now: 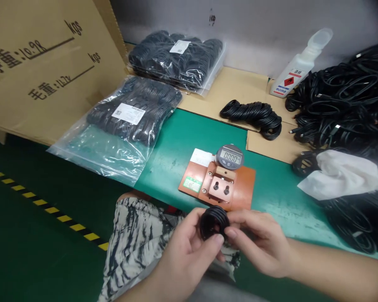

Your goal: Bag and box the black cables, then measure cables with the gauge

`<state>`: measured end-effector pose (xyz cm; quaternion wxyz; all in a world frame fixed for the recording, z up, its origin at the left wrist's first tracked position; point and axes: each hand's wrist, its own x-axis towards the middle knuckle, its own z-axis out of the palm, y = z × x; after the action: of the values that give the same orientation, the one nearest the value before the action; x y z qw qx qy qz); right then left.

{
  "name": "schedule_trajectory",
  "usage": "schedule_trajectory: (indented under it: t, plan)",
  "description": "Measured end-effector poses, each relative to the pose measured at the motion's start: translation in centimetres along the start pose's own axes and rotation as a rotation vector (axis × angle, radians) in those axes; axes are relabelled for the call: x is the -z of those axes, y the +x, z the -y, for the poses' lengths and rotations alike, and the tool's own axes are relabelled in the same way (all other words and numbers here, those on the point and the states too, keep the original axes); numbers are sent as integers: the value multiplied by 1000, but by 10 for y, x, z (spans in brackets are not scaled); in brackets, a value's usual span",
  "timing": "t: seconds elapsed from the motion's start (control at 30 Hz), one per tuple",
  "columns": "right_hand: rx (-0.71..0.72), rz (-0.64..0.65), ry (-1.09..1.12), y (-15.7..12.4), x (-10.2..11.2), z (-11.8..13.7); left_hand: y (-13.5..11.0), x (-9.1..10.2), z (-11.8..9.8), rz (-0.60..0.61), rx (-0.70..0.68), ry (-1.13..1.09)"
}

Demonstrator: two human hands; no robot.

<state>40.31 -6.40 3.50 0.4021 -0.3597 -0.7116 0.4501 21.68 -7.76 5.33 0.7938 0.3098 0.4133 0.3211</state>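
Looks like a coil-handling step: black cable coil [219, 214] just off the green table [164, 142]'s near edge, left hand [187, 256] curled round it, right hand [264, 243] pinching its side. Next move needs a steady grip imo; gauge fixture [221, 188] crowds beyond, more room lapward.

Black coil [219, 214], green tabletop [166, 176]!
And here's orange-brown on the gauge base [246, 184], white on the cloth [343, 174], black-and-cream streaks across the clothing [129, 235], yellow-and-black stripes on the floor line [77, 227].
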Motion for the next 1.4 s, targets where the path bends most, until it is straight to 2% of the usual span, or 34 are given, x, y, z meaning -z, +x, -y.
schedule_trajectory:
  t: [0.17,0.33,0.43,0.6,0.77,0.97,1.17,1.3,1.4]
  plan:
    - [-5,-9,-26,2,0,3,0,2,5,6,4,-69]
    - [-14,-9,-24,3,0,4,1,3,8,-17,-17,-35]
    - [-28,4,-33,4,1,5,1,5,12,-52,-27,50]
    - [-26,-8,-62,3,1,6,-1,8,23,-157,-117,295]
    - [-31,11,-85,2,-1,2,-1,5,26,-204,-127,203]
    - [-24,54,4,2,-2,2,-2,3,14,-124,-108,223]
    - [34,97,-84,-1,1,1,-3,3,6,-70,-236,287]
    - [42,108,-89,0,1,1,-4,4,9,41,-53,253]
    - [68,96,-123,-1,0,0,-5,4,13,86,6,303]
